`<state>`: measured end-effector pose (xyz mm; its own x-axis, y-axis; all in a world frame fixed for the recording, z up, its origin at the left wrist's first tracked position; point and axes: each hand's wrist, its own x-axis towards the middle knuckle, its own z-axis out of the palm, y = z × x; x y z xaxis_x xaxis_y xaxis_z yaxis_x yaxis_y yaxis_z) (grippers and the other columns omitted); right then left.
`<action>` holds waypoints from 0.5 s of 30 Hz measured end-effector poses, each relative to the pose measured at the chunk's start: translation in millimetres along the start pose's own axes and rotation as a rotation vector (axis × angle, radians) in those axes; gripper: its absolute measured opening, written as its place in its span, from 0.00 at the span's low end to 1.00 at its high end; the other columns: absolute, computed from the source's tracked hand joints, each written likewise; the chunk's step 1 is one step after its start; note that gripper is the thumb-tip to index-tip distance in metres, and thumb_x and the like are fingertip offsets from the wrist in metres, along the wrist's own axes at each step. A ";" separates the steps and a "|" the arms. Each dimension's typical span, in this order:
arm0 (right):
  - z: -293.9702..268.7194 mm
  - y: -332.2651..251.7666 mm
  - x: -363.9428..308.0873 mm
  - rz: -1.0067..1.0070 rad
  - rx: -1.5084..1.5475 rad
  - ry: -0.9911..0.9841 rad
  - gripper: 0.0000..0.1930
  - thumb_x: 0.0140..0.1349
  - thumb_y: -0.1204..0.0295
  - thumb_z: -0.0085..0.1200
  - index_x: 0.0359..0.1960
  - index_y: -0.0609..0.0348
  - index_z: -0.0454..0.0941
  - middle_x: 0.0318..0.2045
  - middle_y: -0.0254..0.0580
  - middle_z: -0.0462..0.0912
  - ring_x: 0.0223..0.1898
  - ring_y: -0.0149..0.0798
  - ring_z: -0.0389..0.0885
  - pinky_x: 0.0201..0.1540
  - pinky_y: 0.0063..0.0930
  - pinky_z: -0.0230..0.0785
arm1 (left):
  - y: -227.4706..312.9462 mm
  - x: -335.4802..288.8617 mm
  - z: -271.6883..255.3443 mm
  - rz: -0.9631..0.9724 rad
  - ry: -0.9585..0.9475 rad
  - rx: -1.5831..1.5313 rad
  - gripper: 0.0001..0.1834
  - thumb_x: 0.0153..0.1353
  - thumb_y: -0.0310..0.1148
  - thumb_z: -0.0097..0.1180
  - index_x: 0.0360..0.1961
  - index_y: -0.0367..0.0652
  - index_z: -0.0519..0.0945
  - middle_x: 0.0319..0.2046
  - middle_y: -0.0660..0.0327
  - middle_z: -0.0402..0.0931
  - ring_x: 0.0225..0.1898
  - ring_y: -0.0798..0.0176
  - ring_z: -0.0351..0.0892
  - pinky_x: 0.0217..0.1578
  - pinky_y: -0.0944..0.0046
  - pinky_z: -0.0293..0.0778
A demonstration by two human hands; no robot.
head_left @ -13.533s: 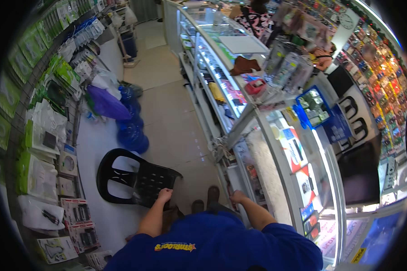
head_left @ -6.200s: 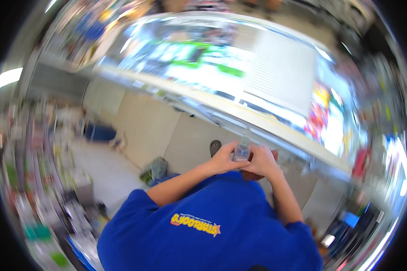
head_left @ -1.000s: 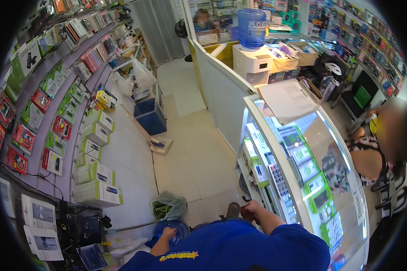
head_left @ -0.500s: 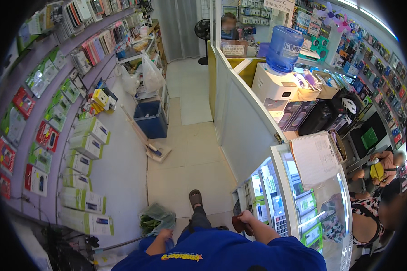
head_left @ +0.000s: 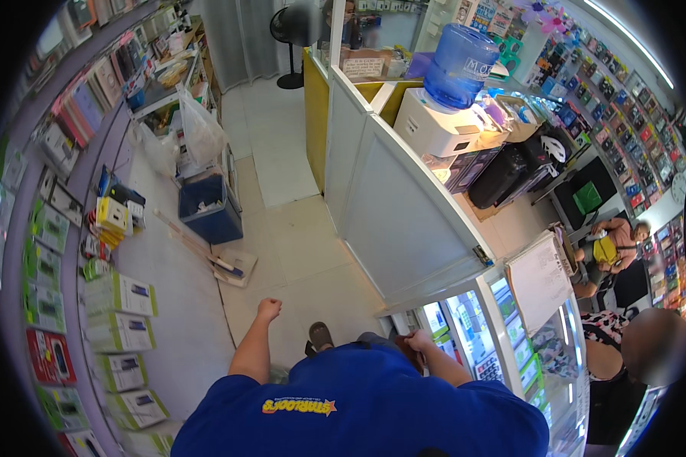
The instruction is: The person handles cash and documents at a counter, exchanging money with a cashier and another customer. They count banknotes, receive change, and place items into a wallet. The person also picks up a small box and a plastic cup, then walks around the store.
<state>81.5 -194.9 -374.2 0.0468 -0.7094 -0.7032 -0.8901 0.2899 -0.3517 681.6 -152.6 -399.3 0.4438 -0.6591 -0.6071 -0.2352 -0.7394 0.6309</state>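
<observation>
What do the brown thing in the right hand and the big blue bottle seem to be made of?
The brown thing: perhaps leather or imitation leather, from its matte look, though partly hidden.
The blue bottle: probably glossy plastic, as it looks see-through with bright highlights.

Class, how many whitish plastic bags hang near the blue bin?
2: the smaller bag at left, the larger bag at right, near the bin; others may be hidden behind.

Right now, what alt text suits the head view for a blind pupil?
A blue-shirted person in a shop aisle holds a brown item in the right hand; the left hand is curled, nothing visible inside. Packages hang at left; a white partition and lit glass counter line the right.
</observation>
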 end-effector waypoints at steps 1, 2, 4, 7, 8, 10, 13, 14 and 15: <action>-0.2 -19.6 5.1 0.005 0.029 -0.004 0.17 0.56 0.61 0.69 0.45 0.53 0.92 0.44 0.53 0.91 0.48 0.53 0.90 0.55 0.44 0.81 | 22.8 8.1 -5.1 -0.030 -0.005 -0.065 0.18 0.69 0.41 0.62 0.48 0.36 0.85 0.36 0.57 0.88 0.30 0.63 0.86 0.31 0.61 0.81; 0.6 -39.0 12.2 -0.031 0.024 0.010 0.16 0.56 0.62 0.68 0.45 0.52 0.92 0.44 0.54 0.91 0.48 0.54 0.90 0.55 0.44 0.81 | 42.5 13.6 -9.7 0.028 -0.021 -0.083 0.17 0.70 0.40 0.62 0.49 0.36 0.85 0.36 0.57 0.88 0.31 0.63 0.86 0.32 0.61 0.81; 1.5 -68.6 31.9 -0.062 -0.045 0.006 0.15 0.56 0.63 0.67 0.44 0.52 0.92 0.44 0.54 0.91 0.49 0.54 0.90 0.56 0.45 0.80 | 77.0 26.7 -14.5 0.036 -0.031 -0.092 0.17 0.70 0.39 0.61 0.51 0.37 0.84 0.37 0.58 0.88 0.33 0.63 0.86 0.35 0.61 0.81; 0.2 -100.5 81.5 -0.150 -0.190 -0.013 0.15 0.56 0.65 0.64 0.44 0.55 0.92 0.45 0.58 0.90 0.50 0.56 0.89 0.56 0.47 0.80 | 94.5 39.1 -11.5 0.063 -0.042 -0.161 0.14 0.68 0.37 0.63 0.45 0.36 0.86 0.32 0.59 0.87 0.29 0.65 0.85 0.31 0.63 0.80; -3.7 -111.0 104.3 -0.145 -0.074 0.011 0.15 0.56 0.66 0.63 0.44 0.57 0.91 0.45 0.60 0.89 0.50 0.57 0.89 0.56 0.47 0.80 | 90.8 43.0 -11.4 0.005 -0.049 -0.140 0.14 0.67 0.37 0.63 0.43 0.36 0.86 0.31 0.59 0.87 0.28 0.65 0.85 0.31 0.63 0.80; 1.4 -129.3 135.1 -0.031 0.068 0.006 0.16 0.56 0.68 0.61 0.43 0.61 0.91 0.45 0.64 0.88 0.51 0.59 0.88 0.56 0.48 0.79 | 72.2 52.2 -14.7 -0.029 -0.151 0.000 0.18 0.69 0.41 0.62 0.50 0.36 0.84 0.37 0.58 0.88 0.33 0.64 0.86 0.34 0.62 0.80; -19.8 -168.6 181.4 -0.100 -0.041 -0.039 0.17 0.57 0.68 0.61 0.44 0.65 0.90 0.46 0.67 0.87 0.52 0.62 0.87 0.56 0.49 0.79 | 31.4 60.4 -31.2 -0.059 -0.198 0.163 0.17 0.66 0.42 0.64 0.45 0.37 0.86 0.33 0.57 0.88 0.31 0.64 0.87 0.32 0.61 0.80; -28.8 -184.5 192.3 -0.109 -0.089 -0.044 0.17 0.57 0.68 0.61 0.44 0.65 0.90 0.46 0.66 0.87 0.52 0.62 0.87 0.56 0.49 0.79 | 17.1 58.1 -40.4 -0.145 -0.169 0.194 0.17 0.64 0.43 0.65 0.41 0.38 0.88 0.29 0.58 0.88 0.29 0.64 0.87 0.31 0.61 0.81; -39.1 -202.0 202.1 -0.117 -0.153 -0.059 0.16 0.57 0.68 0.61 0.44 0.65 0.90 0.46 0.66 0.87 0.52 0.62 0.87 0.55 0.49 0.79 | 5.9 54.0 -50.9 -0.140 -0.167 0.158 0.17 0.65 0.43 0.64 0.42 0.38 0.88 0.30 0.57 0.88 0.29 0.63 0.88 0.31 0.61 0.81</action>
<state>253.1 -422.0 -421.1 0.1768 -0.6923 -0.6996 -0.9353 0.1032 -0.3385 748.2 -185.5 -403.7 0.3355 -0.5527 -0.7629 -0.3192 -0.8286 0.4599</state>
